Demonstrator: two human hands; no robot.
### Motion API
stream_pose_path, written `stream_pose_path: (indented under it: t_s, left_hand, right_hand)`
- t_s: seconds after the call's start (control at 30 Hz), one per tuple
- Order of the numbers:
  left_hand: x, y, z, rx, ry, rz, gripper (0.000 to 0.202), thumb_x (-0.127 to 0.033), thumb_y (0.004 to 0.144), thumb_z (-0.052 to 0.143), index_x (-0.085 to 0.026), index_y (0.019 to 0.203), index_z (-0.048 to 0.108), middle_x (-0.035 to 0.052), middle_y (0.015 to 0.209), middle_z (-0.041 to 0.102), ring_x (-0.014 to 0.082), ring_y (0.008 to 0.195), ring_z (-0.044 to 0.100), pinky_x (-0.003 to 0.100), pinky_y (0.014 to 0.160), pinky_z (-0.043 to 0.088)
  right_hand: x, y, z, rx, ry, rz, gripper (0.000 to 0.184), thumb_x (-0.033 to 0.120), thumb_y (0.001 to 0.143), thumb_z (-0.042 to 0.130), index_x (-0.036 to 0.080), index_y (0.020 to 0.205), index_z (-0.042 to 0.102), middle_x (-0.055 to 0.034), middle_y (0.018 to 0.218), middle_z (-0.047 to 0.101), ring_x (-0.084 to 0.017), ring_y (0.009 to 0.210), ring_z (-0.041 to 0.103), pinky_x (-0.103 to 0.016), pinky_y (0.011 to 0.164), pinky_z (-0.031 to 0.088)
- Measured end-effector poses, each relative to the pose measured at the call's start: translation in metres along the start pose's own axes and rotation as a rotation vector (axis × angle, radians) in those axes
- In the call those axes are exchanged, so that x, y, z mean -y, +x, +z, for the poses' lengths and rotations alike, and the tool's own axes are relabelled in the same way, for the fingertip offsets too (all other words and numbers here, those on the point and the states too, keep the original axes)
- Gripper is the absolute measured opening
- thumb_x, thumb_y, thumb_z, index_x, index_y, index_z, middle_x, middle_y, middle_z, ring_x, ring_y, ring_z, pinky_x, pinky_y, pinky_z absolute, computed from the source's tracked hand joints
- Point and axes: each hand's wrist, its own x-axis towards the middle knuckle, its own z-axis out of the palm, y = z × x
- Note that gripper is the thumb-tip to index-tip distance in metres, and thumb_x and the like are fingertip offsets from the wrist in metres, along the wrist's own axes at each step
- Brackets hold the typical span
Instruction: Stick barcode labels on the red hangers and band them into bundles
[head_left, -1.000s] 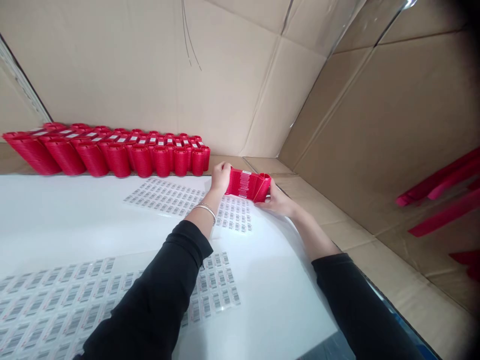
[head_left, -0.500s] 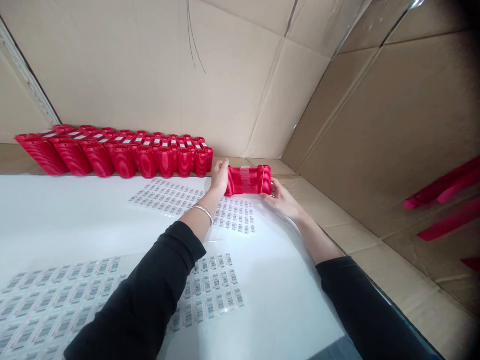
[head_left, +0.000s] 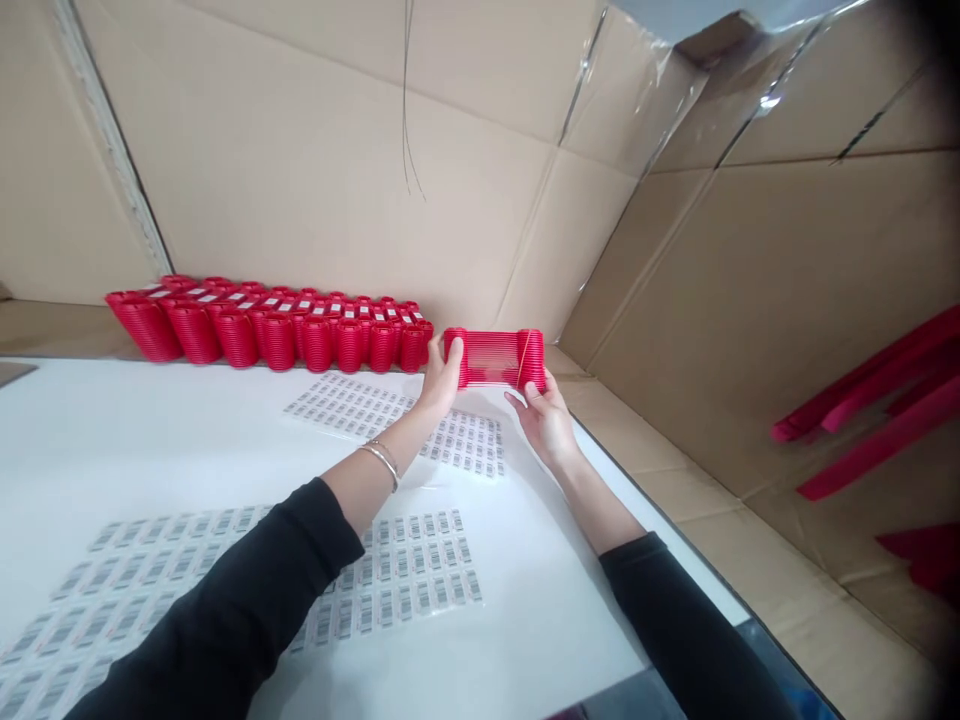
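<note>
First speaker: Head view, and what have you got there?

Second speaker: Your left hand (head_left: 442, 380) is clamped on the left end of a red bundle (head_left: 492, 358), near the far edge of the white table (head_left: 540, 580); your right hand (head_left: 551, 420) grips its lower right corner, one finger standing off

First speaker: And around you?

Second speaker: A row of red bundles (head_left: 277, 342) lines the cardboard wall (head_left: 300, 150) to your left; a far label sheet (head_left: 349, 402) lies beneath your left forearm (head_left: 375, 472), a near label sheet (head_left: 405, 565) runs behind your black left sleeve (head_left: 247, 590)
</note>
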Motion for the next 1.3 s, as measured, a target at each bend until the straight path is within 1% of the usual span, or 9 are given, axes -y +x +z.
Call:
stream_pose_path:
  t_s: [0.07, 0.13, 0.23, 0.4, 0.47, 0.6, 0.73, 0.93, 1.3]
  left_hand:
    - [-0.006, -0.01, -0.008, -0.01, 0.022, 0.024, 0.053, -0.06, 0.084, 0.038, -0.025, 0.124, 0.038, 0.0093, 0.114, 0.057, 0.0193, 0.092, 0.06, 0.029, 0.071, 0.048]
    - [-0.014, -0.017, -0.018, -0.053, 0.05, 0.08, 0.053, -0.06, 0.085, 0.037, -0.026, 0.125, 0.038, 0.0085, 0.116, 0.057, 0.0198, 0.099, 0.058, 0.031, 0.08, 0.047]
    - [-0.027, -0.024, -0.034, -0.113, 0.097, 0.183, 0.051, -0.057, 0.085, 0.04, -0.029, 0.128, 0.037, 0.0054, 0.124, 0.053, 0.0192, 0.113, 0.051, 0.031, 0.095, 0.039]
    - [-0.051, -0.037, -0.063, -0.16, 0.169, 0.296, 0.053, -0.054, 0.087, 0.039, -0.032, 0.134, 0.031, 0.0012, 0.141, 0.037, 0.0177, 0.13, 0.034, 0.031, 0.108, 0.026]
    - [-0.059, -0.043, -0.075, -0.167, 0.197, 0.322, 0.052, -0.053, 0.087, 0.039, -0.034, 0.134, 0.031, 0.0002, 0.143, 0.035, 0.0175, 0.131, 0.032, 0.032, 0.109, 0.024]
    - [-0.068, -0.052, -0.096, -0.17, 0.246, 0.334, 0.047, -0.053, 0.088, 0.038, -0.031, 0.129, 0.038, 0.0029, 0.135, 0.045, 0.0181, 0.124, 0.041, 0.032, 0.105, 0.03]
    - [-0.073, -0.056, -0.111, -0.186, 0.284, 0.317, 0.044, -0.054, 0.087, 0.037, -0.026, 0.121, 0.043, 0.0053, 0.121, 0.054, 0.0185, 0.111, 0.051, 0.031, 0.096, 0.037]
    - [-0.073, -0.058, -0.12, -0.197, 0.302, 0.272, 0.042, -0.055, 0.087, 0.036, -0.024, 0.113, 0.047, 0.0048, 0.109, 0.058, 0.0191, 0.1, 0.055, 0.031, 0.087, 0.042]
    - [-0.065, -0.056, -0.118, -0.169, 0.278, 0.294, 0.038, -0.051, 0.088, 0.037, -0.023, 0.111, 0.047, 0.0044, 0.102, 0.059, 0.0174, 0.092, 0.056, 0.03, 0.082, 0.043]
  right_hand:
    - [0.002, -0.005, 0.01, 0.014, -0.008, -0.004, 0.048, 0.042, 0.076, 0.047, 0.035, 0.122, 0.033, 0.0003, 0.131, 0.044, -0.019, 0.118, 0.044, -0.041, 0.094, 0.042]
    - [0.004, -0.008, 0.02, 0.018, -0.028, 0.01, 0.047, 0.041, 0.074, 0.047, 0.034, 0.12, 0.035, -0.0005, 0.126, 0.048, -0.02, 0.114, 0.047, -0.039, 0.09, 0.044]
    - [0.01, -0.012, 0.036, 0.0, -0.035, 0.014, 0.043, 0.045, 0.075, 0.047, 0.032, 0.115, 0.037, -0.0023, 0.12, 0.051, -0.021, 0.107, 0.05, -0.036, 0.081, 0.047]
    - [0.028, -0.017, 0.066, -0.001, -0.009, -0.039, 0.044, 0.058, 0.079, 0.043, 0.028, 0.111, 0.04, -0.006, 0.114, 0.054, -0.023, 0.099, 0.054, -0.033, 0.068, 0.049]
    - [0.034, -0.018, 0.078, -0.003, 0.011, -0.076, 0.044, 0.058, 0.08, 0.044, 0.027, 0.111, 0.042, -0.0062, 0.111, 0.055, -0.023, 0.099, 0.054, -0.035, 0.074, 0.05]
    - [0.039, -0.022, 0.101, -0.044, 0.059, -0.142, 0.04, 0.056, 0.082, 0.044, 0.025, 0.106, 0.047, -0.0065, 0.112, 0.056, -0.021, 0.105, 0.052, -0.036, 0.095, 0.041]
    - [0.037, -0.03, 0.117, -0.058, 0.093, -0.144, 0.038, 0.056, 0.081, 0.047, 0.024, 0.102, 0.05, -0.0071, 0.106, 0.058, -0.023, 0.099, 0.055, -0.038, 0.091, 0.045]
    - [0.034, -0.043, 0.128, -0.084, 0.088, -0.149, 0.039, 0.055, 0.083, 0.043, 0.021, 0.101, 0.051, -0.0068, 0.105, 0.06, -0.021, 0.099, 0.056, -0.035, 0.089, 0.045]
    - [0.028, -0.047, 0.124, -0.107, 0.044, -0.138, 0.042, 0.053, 0.084, 0.043, 0.019, 0.108, 0.052, -0.0069, 0.109, 0.061, -0.021, 0.102, 0.056, -0.033, 0.088, 0.046]
